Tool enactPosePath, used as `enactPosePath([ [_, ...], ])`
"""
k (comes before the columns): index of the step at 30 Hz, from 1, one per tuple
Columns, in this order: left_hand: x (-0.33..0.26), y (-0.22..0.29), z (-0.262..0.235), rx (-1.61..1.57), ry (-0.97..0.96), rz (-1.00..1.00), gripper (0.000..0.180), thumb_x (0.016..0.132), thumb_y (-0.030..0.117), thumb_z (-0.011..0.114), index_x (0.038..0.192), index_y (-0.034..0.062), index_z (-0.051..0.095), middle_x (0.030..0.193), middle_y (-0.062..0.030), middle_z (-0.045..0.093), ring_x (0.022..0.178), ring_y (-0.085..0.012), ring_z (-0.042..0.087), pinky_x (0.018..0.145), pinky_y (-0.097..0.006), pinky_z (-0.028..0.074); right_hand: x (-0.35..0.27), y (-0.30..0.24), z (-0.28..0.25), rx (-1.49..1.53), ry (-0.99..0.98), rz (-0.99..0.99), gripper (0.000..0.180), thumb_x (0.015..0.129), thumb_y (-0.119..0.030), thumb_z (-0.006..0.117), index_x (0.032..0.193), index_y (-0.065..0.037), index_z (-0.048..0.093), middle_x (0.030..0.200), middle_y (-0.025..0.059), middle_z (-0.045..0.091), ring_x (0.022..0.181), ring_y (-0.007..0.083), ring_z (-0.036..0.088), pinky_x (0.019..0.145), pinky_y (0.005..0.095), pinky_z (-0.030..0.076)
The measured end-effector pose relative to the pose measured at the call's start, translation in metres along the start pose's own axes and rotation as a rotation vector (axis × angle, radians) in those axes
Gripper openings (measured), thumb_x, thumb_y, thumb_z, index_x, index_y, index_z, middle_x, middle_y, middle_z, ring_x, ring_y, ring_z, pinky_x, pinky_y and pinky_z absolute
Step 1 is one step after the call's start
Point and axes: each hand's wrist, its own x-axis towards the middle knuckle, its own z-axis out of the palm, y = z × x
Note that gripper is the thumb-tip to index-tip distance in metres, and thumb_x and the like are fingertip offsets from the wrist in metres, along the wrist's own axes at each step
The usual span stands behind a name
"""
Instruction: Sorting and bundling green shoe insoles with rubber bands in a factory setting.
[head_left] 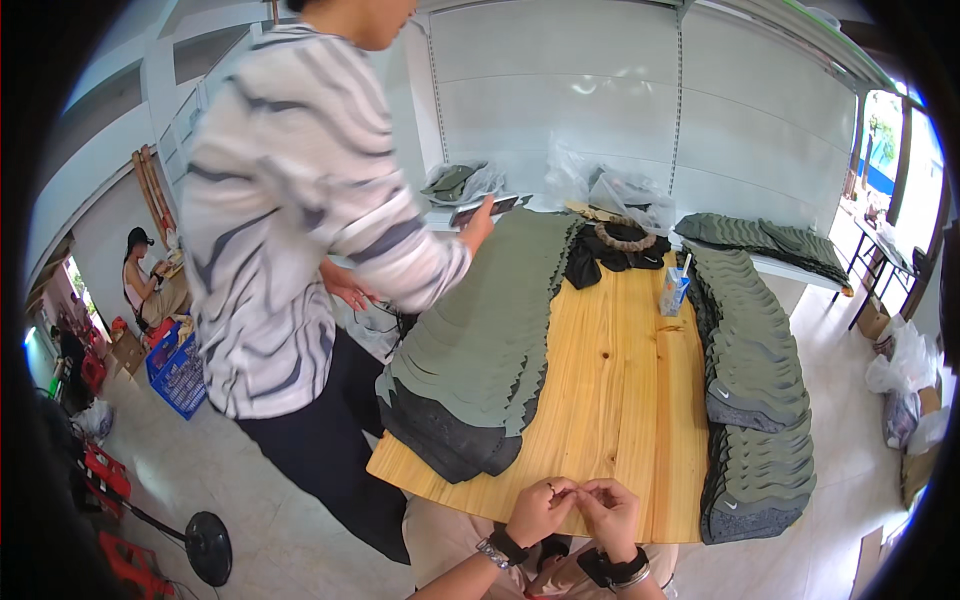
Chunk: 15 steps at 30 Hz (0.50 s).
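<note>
Left hand [540,510] and right hand [606,508] pinched together on something tiny, unidentifiable, at near desk [610,400] edge; green cut pieces [480,340] fanned for counting

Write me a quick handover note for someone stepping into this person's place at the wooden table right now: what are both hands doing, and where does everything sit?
Left hand and right hand: fingertips pinched together at the near edge of the wooden table, around something too small to identify.
Left of the hands: a long overlapped row of grey-green fabric pieces.
Right: a second overlapped row, running up to a further pile.
Far end: black cloth, a small carton.
A co-worker in a striped top stands at the left row.
Done and left: cannot tell from this view.
</note>
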Motion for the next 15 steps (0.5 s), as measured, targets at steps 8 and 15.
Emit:
enactPosePath([
  [8,0.0,0.002,0.0,0.018,0.032,0.026,0.009,0.082,0.009,0.061,0.087,0.0024,0.062,0.077,-0.0112,0.062,0.062,-0.0231,0.061,0.055,-0.03,0.047,-0.002,-0.01,0.002,0.008,0.013,0.007,0.008,0.076,0.002,0.069,0.082,0.005,0.065,0.074,0.0011,0.063,0.066,0.0049,0.052,0.061,0.0182,0.043],
  [15,-0.001,0.002,0.001,0.081,0.057,0.054,0.009,0.082,0.01,0.06,0.086,0.0026,0.062,0.076,-0.0115,0.062,0.061,-0.0245,0.06,0.054,-0.031,0.047,-0.003,-0.011,0.004,-0.005,0.032,0.001,0.007,0.077,0.002,0.069,0.082,0.005,0.065,0.073,0.0011,0.063,0.065,0.0041,0.052,0.06,0.0176,0.043],
])
